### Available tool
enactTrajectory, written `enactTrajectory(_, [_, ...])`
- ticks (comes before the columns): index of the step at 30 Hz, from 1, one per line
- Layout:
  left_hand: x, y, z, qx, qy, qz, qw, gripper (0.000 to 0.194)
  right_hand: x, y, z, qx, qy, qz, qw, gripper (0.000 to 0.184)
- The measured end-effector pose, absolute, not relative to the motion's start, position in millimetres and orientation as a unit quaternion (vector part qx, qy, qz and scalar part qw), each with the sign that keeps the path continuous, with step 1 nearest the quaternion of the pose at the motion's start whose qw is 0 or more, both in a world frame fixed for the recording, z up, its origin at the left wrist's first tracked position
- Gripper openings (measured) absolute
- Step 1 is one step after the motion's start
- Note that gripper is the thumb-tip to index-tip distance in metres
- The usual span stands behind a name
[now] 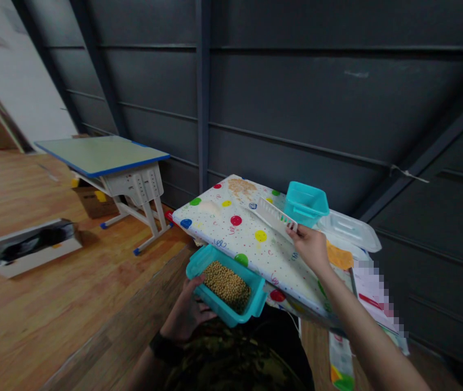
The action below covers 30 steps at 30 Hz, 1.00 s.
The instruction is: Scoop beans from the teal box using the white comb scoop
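Observation:
My left hand [188,312] grips the near left side of a teal plastic container [258,301], thumb over its rim. Round tan beans [227,285] that look like soybeans lie inside; the container is tilted at the near edge of the table. My right hand [308,247] is closed on the near end of a white slotted plastic piece [272,214], held low over the tabletop; its exact kind is unclear. A second teal container [307,203] stands just beyond that hand. Tan grains [242,187] are scattered at the table's far left, with a whitish heap [209,207] nearer.
The table wears a dotted balloon-print cover [215,233]. At its right lie a clear lid [354,231], an orange cloth [339,255] and papers with a red pen [370,301]. A desk [105,152] and an open white box [36,252] stand left. A dark wall [296,108] borders the back.

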<state>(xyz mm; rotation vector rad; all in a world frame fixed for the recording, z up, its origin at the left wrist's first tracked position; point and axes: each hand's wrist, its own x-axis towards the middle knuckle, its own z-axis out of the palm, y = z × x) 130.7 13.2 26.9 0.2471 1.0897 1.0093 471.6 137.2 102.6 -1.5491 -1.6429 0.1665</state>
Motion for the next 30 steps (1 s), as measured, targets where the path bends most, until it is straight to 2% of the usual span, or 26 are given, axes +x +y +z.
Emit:
enactTrajectory(3, [130, 15, 25, 0.108, 0.499, 0.456, 0.729, 0.056, 461, 146, 102, -0.613, -0.668, 0.070, 0.415, 0.050])
enactTrajectory(7, [128, 17, 23, 0.101, 0.496, 0.458, 0.731, 0.060, 453, 124, 98, -0.580, -0.691, 0.113, 0.417, 0.059])
enactTrajectory(11, [127, 17, 22, 0.103, 0.499, 0.467, 0.723, 0.058, 454, 98, 96, -0.567, -0.690, 0.150, 0.424, 0.058])
enactTrajectory(16, [128, 16, 25, 0.103, 0.498, 0.468, 0.722, 0.056, 463, 109, 99, -0.594, -0.659, 0.095, 0.452, 0.058])
enactTrajectory(21, [130, 18, 27, 0.099, 0.508, 0.465, 0.719, 0.052, 463, 142, 100, -0.620, -0.653, 0.044, 0.432, 0.056])
enactTrajectory(30, [128, 18, 21, 0.095, 0.501, 0.469, 0.721, 0.057, 465, 110, 93, -0.560, -0.688, 0.187, 0.422, 0.056])
